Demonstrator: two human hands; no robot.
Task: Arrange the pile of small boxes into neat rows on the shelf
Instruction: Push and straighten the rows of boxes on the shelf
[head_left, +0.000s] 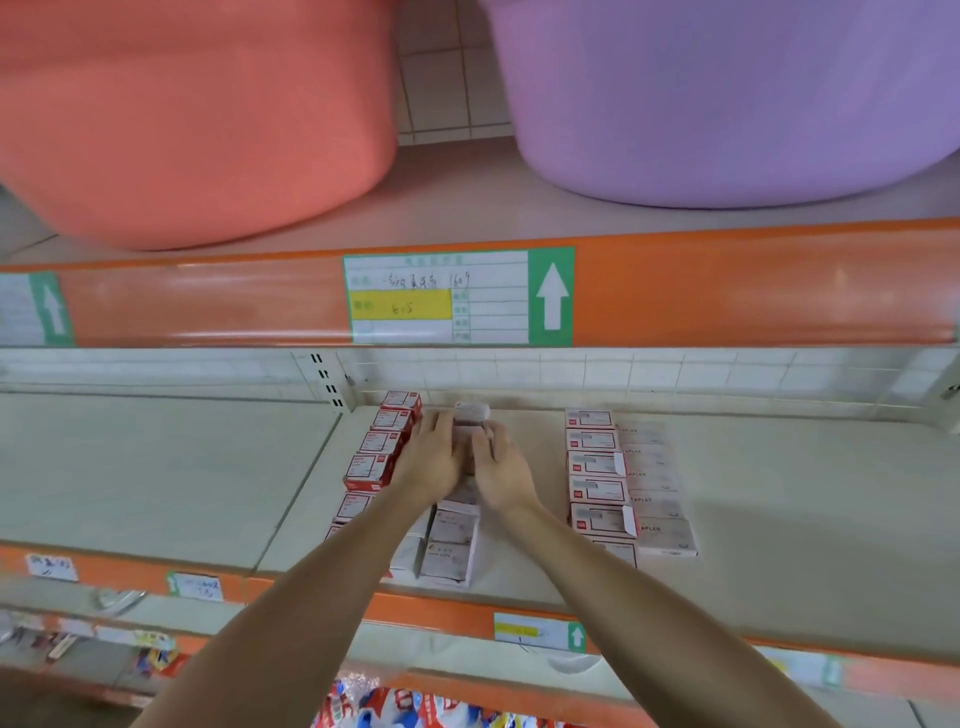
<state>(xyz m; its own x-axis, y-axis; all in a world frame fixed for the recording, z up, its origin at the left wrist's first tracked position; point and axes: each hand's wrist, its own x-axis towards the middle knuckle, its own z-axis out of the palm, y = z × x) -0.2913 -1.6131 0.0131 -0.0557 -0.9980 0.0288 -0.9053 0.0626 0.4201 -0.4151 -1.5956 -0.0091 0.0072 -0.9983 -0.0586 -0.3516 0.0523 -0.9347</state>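
Small red-and-white boxes stand in rows on the pale shelf (779, 519). One row (384, 441) runs front to back at the left, and a middle row (452, 540) runs under my arms. A double row (597, 467) lies to the right. My left hand (431, 457) and my right hand (498, 467) press from both sides on blurred boxes (470, 415) at the far end of the middle row. Both hands are flat against the boxes, which are squeezed between them.
Above hangs an orange shelf edge with a price label (441, 299). On the upper shelf sit a coral tub (197, 130) and a purple tub (727, 104). A metal upright (327, 379) divides the shelf back. Packaged goods (405, 706) lie below.
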